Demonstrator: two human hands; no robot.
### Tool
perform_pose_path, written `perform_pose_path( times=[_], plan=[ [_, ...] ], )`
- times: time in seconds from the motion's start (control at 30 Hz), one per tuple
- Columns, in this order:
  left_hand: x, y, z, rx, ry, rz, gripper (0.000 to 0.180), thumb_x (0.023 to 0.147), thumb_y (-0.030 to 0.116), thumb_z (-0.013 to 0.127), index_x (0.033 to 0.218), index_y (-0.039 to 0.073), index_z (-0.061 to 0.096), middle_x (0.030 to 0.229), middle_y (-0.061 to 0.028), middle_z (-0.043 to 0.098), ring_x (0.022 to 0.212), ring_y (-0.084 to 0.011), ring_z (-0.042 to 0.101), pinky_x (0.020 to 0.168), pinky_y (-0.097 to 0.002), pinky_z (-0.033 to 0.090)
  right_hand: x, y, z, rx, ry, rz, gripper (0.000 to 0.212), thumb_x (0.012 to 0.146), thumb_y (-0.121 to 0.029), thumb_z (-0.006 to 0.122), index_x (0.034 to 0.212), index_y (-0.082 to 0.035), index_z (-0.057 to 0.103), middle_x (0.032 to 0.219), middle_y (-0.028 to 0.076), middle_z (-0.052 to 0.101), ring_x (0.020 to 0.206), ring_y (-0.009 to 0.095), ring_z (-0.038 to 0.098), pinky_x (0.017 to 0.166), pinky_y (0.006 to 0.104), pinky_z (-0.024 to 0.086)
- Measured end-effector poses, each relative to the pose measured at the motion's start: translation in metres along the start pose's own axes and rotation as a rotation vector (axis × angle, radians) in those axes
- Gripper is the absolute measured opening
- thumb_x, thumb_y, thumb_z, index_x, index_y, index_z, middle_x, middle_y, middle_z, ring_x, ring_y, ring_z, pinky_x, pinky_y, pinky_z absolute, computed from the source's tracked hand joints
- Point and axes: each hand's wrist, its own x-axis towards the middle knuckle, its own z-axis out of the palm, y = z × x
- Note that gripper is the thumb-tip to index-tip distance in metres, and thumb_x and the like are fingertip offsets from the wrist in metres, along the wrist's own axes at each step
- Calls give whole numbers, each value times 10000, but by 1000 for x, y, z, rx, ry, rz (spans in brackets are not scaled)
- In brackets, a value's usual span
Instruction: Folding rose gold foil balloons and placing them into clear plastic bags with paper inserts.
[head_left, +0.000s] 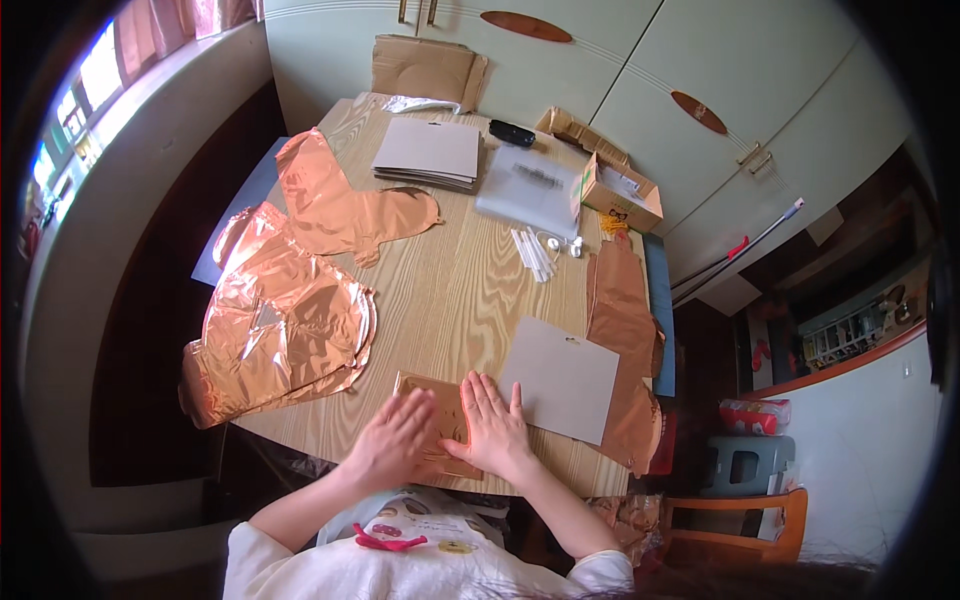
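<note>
Near the front edge of the table lies a folded rose-gold foil balloon [449, 405], a flat rectangle partly covered by my hands. My right hand [494, 430] rests flat along its right side, fingers straight and thumb spread. Over its left side is my left hand [392, 437], fingers stretched out and slightly blurred; whether it touches the foil I cannot tell. Just right of my right hand is a grey card sheet [562, 378] with a hanging slot. A pile of shiny rose-gold foil balloons [280, 325] covers the table's left side.
Another flat foil balloon [345, 205] lies far left, near a stack of grey cards [428, 150]. Clear plastic bags [528, 190], white straws [533, 255] and a small open box [622, 190] sit toward the back. More foil balloons [620, 300] line the right edge.
</note>
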Motion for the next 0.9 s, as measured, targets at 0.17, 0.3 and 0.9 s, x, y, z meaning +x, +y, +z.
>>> perform_pose_path(
  times=[0.17, 0.3, 0.9],
  plan=[
    [-23, 27, -9, -122, -15, 17, 721, 831, 432, 539, 1337, -60, 395, 1385, -229, 415, 1319, -357, 376, 1097, -454, 283, -13, -15, -2, 10, 24, -12, 934, 824, -610, 510, 1457, 2, 197, 1538, 140, 166, 1430, 246, 144, 1120, 583, 57],
    [-36, 27, -1, -33, 26, 51, 533, 867, 203, 470, 1349, -16, 411, 1364, -205, 450, 1292, -339, 417, 1076, -438, 325, -26, 0, 12, 120, 157, -92, 832, 865, -544, 507, 1446, -12, 242, 1514, 191, 205, 1409, 327, 188, 1115, 582, 89],
    [-90, -40, -55, -936, 128, -615, 159, 848, 13, 507, 968, 4, 612, 734, -123, 642, 665, -289, 638, 592, -346, 482, -129, -4, -10, 142, 485, -163, 373, 778, -58, 592, 1146, -100, 630, 1218, 49, 585, 1053, 240, 597, 891, 355, 488]
  ],
)
